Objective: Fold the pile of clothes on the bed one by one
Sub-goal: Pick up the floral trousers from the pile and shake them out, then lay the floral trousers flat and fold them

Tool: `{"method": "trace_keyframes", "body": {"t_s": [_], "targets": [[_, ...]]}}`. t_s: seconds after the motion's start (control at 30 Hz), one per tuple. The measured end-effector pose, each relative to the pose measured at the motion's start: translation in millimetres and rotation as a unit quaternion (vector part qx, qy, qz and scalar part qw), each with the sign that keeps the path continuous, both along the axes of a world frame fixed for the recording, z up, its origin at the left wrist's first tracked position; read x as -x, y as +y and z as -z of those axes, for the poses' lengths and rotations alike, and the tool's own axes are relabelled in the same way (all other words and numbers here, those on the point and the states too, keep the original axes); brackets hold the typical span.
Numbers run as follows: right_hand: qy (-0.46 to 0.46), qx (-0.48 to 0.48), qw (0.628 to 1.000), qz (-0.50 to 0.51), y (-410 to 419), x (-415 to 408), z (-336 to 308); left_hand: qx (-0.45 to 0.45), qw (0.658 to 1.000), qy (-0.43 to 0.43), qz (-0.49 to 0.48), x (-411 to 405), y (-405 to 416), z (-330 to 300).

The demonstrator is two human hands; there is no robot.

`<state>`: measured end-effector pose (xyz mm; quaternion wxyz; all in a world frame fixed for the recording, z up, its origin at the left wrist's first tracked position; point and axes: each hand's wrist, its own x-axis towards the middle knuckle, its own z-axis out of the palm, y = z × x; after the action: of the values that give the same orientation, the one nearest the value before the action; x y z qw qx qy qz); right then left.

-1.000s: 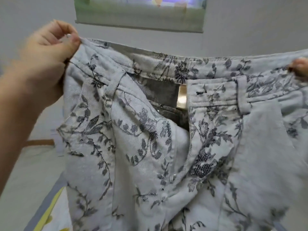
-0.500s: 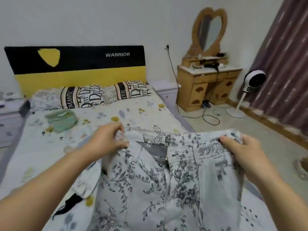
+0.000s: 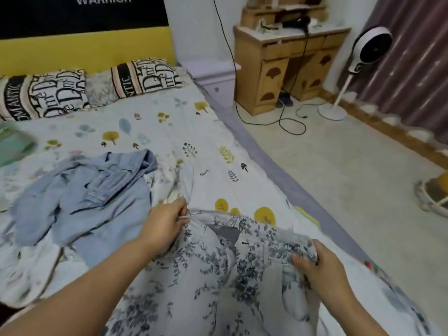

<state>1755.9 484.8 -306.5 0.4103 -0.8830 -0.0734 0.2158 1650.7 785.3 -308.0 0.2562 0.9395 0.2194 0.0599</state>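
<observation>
Presently, floral trousers point(image 3: 218, 275) lie spread on the bed point(image 3: 208, 146), waistband toward the headboard, fly open with a grey lining showing. Left of them, touching the left forearm's side, one crumpled blue shirt point(image 3: 80, 202) rests on the sheet; white cloth point(image 3: 31, 270) bunches beneath and in front of it. Nothing lies between the trousers and the two pillows point(image 3: 145, 76) at the head end except bare printed sheet. One green folded item point(image 3: 14, 146) sits at the far left edge, blurred.

Off the bed, right side: one wooden dressing table point(image 3: 278, 69) with a hair dryer point(image 3: 295, 21) on top, a black cable point(image 3: 278, 117) trailing down the wall and looping over the floor, one white standing fan point(image 3: 371, 44) before a purple curtain point(image 3: 417, 57). A basket-like object point(image 3: 434, 190) at the right edge is too blurred to identify.

Left hand point(image 3: 164, 224): arm reaches forward from lower left, fingers curled, grip closed in a pinch on the waistband's left corner. Right hand point(image 3: 320, 265): arm enters from lower right, thumb on top, fingers curled under, grip closed on the waistband's right corner. Both hands sit low at the bed.

Count: two hands, one pair of trousers, one shirt, two pillows.
</observation>
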Motion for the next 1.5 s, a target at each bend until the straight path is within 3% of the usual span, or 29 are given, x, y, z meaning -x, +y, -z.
{"method": "trace_keyframes", "body": {"t_s": [0.13,0.3,0.37,0.53,0.6,0.67,0.73,0.8,0.93,1.03,1.07,1.13,1.2,1.3,1.37,1.5], "targets": [[-0.052,0.011,0.998,0.018,-12.8,-45.5,28.5,-0.063,0.998,-0.003,0.025,-47.7,5.5,33.5],[-0.142,0.009,0.984,0.109,-33.7,-109.4,51.1,-0.024,0.984,-0.173,-0.032,-111.8,-0.3,58.9],[-0.153,0.023,0.979,0.133,-36.0,-128.5,65.7,-0.029,0.98,-0.183,-0.071,-133.3,-6.5,75.7],[-0.054,0.142,0.985,0.078,-28.2,-138.7,134.9,-0.16,0.985,0.067,-0.013,-159.1,-30.2,149.8],[-0.034,0.251,0.967,0.04,-22.1,-134.6,159.5,-0.148,0.988,0.036,0.033,-163.5,-46.1,167.7],[-0.094,0.357,0.929,-0.004,-11.6,-130.0,174.8,-0.141,0.982,0.005,0.123,-172.4,-63.7,180.4],[-0.206,0.334,0.917,-0.064,4.0,-125.0,186.7,-0.166,0.963,0.056,0.202,-180.8,-78.4,191.8],[-0.269,0.322,0.898,-0.133,19.6,-123.1,198.2,-0.2,0.935,0.168,0.241,-188.1,-86.3,200.8],[-0.168,0.387,0.883,-0.204,36.4,-128.2,215.7,-0.231,0.88,0.334,0.247,-205.5,-92.1,192.7],[-0.134,0.377,0.89,-0.221,41.9,-133.9,213.3,-0.225,0.843,0.411,0.265,-213.7,-92.7,179.4],[-0.128,0.36,0.895,-0.231,41.9,-134.8,209.4,-0.204,0.844,0.42,0.263,-214.3,-92.9,177.2],[-0.145,0.259,0.931,-0.215,35.7,-135.8,198.7,-0.13,0.892,0.362,0.239,-216.3,-93.7,177.9],[-0.174,0.133,0.963,-0.159,28.1,-138.6,183.4,-0.071,0.955,0.225,0.181,-218.6,-96.1,180.9],[-0.245,0.026,0.964,-0.102,24.9,-143.2,171.5,-0.041,0.986,0.084,0.137,-217.6,-103.2,189.9],[-0.254,0.037,0.958,-0.124,35.9,-143.7,175.7,-0.033,0.99,0.055,0.125,-212.8,-107.0,200.6],[-0.151,0.139,0.955,-0.213,60.6,-139.5,207.3,-0.073,0.996,0.039,0.017,-192.3,-92.2,221.6]]}}
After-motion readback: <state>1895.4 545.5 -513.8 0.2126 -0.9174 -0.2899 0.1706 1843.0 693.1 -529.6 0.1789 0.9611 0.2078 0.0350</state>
